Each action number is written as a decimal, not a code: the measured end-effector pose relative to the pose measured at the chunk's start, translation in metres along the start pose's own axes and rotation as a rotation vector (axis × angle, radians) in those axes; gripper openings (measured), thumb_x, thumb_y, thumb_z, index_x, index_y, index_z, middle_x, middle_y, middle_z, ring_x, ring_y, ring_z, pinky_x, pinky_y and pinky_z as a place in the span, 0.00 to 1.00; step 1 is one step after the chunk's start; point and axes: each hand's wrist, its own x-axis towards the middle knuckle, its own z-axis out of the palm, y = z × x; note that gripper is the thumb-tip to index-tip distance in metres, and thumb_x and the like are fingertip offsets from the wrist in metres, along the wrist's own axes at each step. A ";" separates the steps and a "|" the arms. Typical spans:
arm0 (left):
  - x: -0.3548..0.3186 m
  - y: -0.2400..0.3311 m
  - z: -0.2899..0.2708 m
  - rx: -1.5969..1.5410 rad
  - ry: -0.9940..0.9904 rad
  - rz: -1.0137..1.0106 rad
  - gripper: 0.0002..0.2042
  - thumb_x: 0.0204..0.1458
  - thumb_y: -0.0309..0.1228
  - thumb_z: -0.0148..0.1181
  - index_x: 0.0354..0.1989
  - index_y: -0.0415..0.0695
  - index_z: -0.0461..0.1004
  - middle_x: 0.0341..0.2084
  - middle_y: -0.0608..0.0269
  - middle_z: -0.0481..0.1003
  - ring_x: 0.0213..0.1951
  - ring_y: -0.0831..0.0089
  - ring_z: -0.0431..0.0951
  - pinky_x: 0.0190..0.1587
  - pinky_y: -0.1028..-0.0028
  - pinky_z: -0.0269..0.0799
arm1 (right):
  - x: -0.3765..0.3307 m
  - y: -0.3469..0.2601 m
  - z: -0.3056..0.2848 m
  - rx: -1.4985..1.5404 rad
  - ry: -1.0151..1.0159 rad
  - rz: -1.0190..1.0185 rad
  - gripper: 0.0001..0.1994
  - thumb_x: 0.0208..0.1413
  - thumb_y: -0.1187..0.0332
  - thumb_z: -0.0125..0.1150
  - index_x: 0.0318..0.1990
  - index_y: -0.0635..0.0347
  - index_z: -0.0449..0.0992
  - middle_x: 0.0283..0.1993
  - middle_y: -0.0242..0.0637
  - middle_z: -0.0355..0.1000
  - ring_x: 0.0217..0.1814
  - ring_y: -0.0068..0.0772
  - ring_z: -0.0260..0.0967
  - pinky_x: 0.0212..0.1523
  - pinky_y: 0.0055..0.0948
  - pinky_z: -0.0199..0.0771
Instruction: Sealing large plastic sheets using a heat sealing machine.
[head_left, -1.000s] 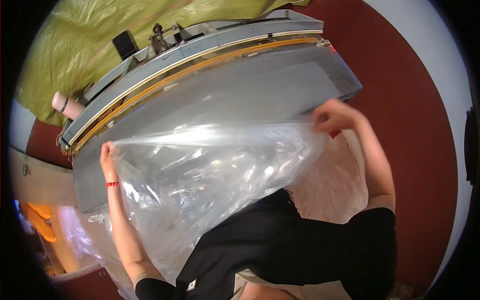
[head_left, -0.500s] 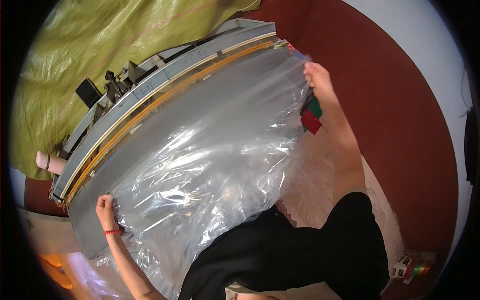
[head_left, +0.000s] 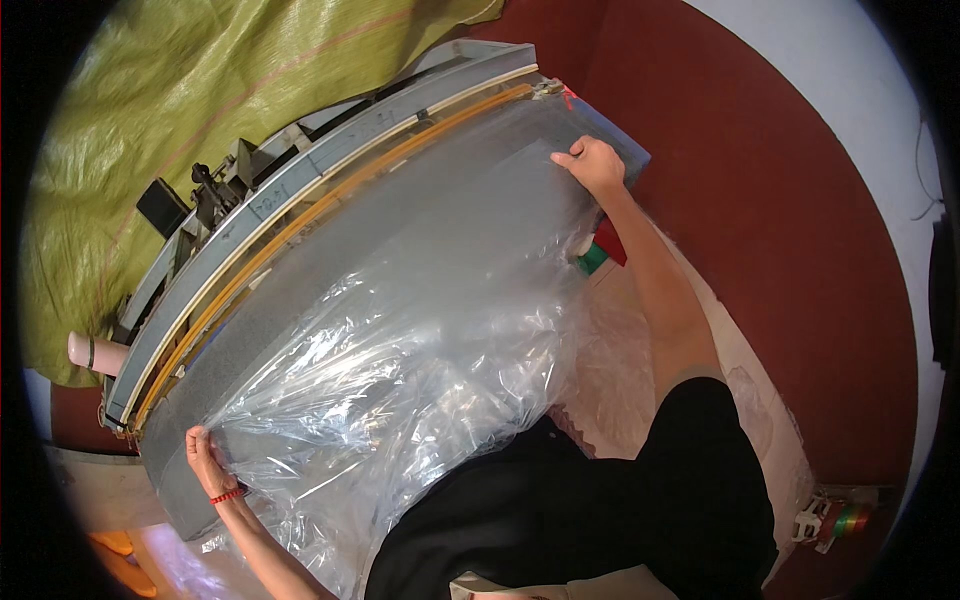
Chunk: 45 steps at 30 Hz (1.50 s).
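A wide, clear plastic film (head_left: 400, 350) spreads across the grey tabletop (head_left: 190, 490) and hangs crumpled toward my body. At the near left, my left hand (head_left: 207, 462) pinches the film's edge, pulling creases that fan out from the fingers. On the far right, my right hand (head_left: 592, 165) is closed on the film's other side, thumb pointing left over the tabletop. Between the two hands the film is smooth along its far part and shiny with folds nearer me.
A long grey metal bar (head_left: 290, 190) with an orange strip (head_left: 330, 200) runs along the table's far edge. Behind it stand a black box (head_left: 163, 207), a pink bottle (head_left: 95, 352) and a yellow-green woven sheet (head_left: 200, 80). Red and green cloth (head_left: 605, 245) lies below my right wrist.
My right hand has moved left and slightly down, drawing the film's far edge off the bar. My left hand has come a little nearer to me, still pinching the film.
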 end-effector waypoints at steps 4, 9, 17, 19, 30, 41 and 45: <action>-0.005 0.005 0.003 -0.045 -0.010 -0.011 0.04 0.48 0.29 0.52 0.23 0.50 0.65 0.13 0.81 0.58 0.15 0.92 0.51 0.15 0.90 0.43 | 0.006 -0.016 0.004 -0.029 0.028 0.032 0.22 0.36 0.46 0.60 0.24 0.58 0.70 0.24 0.37 0.71 0.32 0.39 0.68 0.33 0.33 0.66; -0.005 0.004 -0.002 -0.155 0.011 0.008 0.05 0.48 0.30 0.52 0.23 0.50 0.65 0.14 0.81 0.57 0.15 0.92 0.52 0.16 0.90 0.44 | 0.007 -0.031 0.024 -0.029 0.061 0.078 0.17 0.36 0.52 0.63 0.26 0.57 0.74 0.29 0.39 0.71 0.35 0.40 0.69 0.36 0.33 0.67; -0.005 0.013 -0.002 -0.197 0.031 0.001 0.04 0.49 0.30 0.52 0.24 0.48 0.65 0.14 0.80 0.58 0.15 0.91 0.53 0.16 0.89 0.45 | 0.005 -0.044 0.039 -0.002 -0.036 0.168 0.11 0.39 0.61 0.62 0.30 0.56 0.74 0.34 0.39 0.70 0.38 0.38 0.69 0.38 0.33 0.68; -0.005 0.021 -0.010 0.014 0.020 0.126 0.04 0.48 0.28 0.51 0.24 0.46 0.65 0.14 0.79 0.58 0.14 0.90 0.53 0.15 0.88 0.46 | 0.003 -0.048 0.057 -0.256 0.158 -0.075 0.09 0.42 0.65 0.58 0.32 0.58 0.72 0.34 0.40 0.69 0.38 0.41 0.68 0.38 0.35 0.68; -0.017 0.101 -0.126 1.171 -0.295 -0.138 0.06 0.45 0.26 0.49 0.23 0.36 0.68 0.12 0.62 0.68 0.19 0.81 0.66 0.25 0.77 0.63 | 0.059 0.041 0.065 -0.219 0.195 -0.196 0.11 0.53 0.61 0.45 0.35 0.60 0.67 0.35 0.48 0.69 0.38 0.52 0.65 0.35 0.42 0.63; 0.009 0.047 -0.115 0.208 0.259 -0.148 0.06 0.52 0.31 0.48 0.36 0.45 0.68 0.20 0.77 0.64 0.17 0.90 0.55 0.19 0.86 0.50 | 0.084 0.072 0.077 -0.112 0.144 -0.234 0.13 0.52 0.59 0.48 0.38 0.58 0.71 0.36 0.44 0.70 0.38 0.46 0.67 0.36 0.36 0.64; 0.031 0.032 -0.132 0.257 -0.003 -0.087 0.07 0.47 0.32 0.56 0.33 0.45 0.71 0.20 0.77 0.66 0.22 0.90 0.60 0.25 0.88 0.54 | 0.096 0.095 0.075 0.016 0.095 -0.204 0.14 0.51 0.59 0.49 0.36 0.60 0.71 0.33 0.42 0.71 0.35 0.41 0.68 0.35 0.32 0.64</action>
